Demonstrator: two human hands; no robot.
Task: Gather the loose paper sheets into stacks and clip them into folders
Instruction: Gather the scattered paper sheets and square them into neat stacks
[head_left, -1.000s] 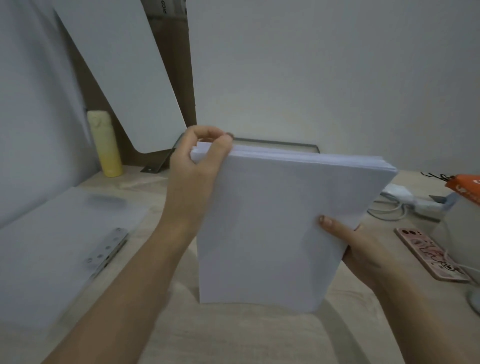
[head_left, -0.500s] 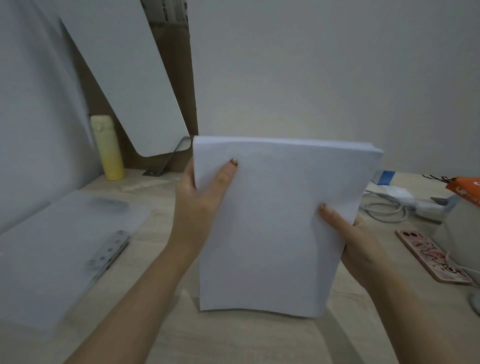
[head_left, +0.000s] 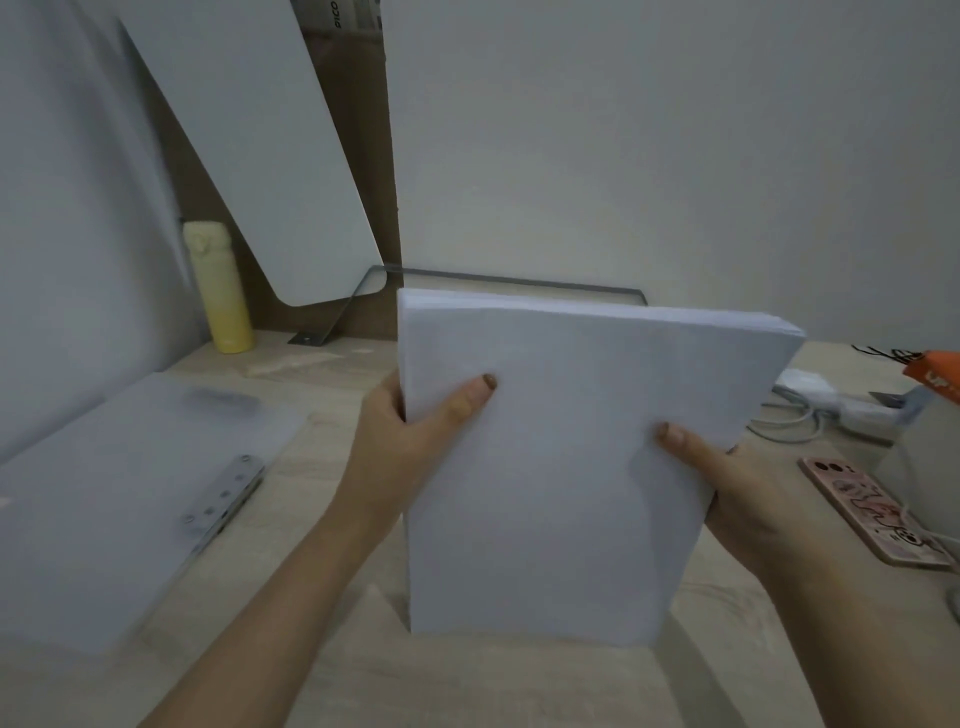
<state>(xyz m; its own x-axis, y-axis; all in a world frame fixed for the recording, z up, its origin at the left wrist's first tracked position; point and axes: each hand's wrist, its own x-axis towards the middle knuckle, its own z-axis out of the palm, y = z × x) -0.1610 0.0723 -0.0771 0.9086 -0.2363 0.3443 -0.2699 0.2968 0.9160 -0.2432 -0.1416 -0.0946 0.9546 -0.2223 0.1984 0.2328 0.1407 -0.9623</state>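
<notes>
1. The paper stack is held upright over the middle of the desk, between both hands. Its lower edge sits at desk level; contact cannot be confirmed.
2. The stack's left edge is gripped by the left hand, with the thumb pressed on the near face and the fingers hidden behind.
3. The right edge is gripped the same way by the right hand, thumb on the near face and fingers hidden.
4. A translucent folder is laid flat at left, with a metal clip bar along its right edge.
5. The stack's side edges look flush. The top edge is slightly stepped towards the far side.
6. Bare desk is seen between the folder and the stack, and on the near side.
7. At right, a phone lies just beside the right hand, with cables farther back.
8. At far left, a yellow bottle stands at the wall, with a white board leaned behind it.
</notes>
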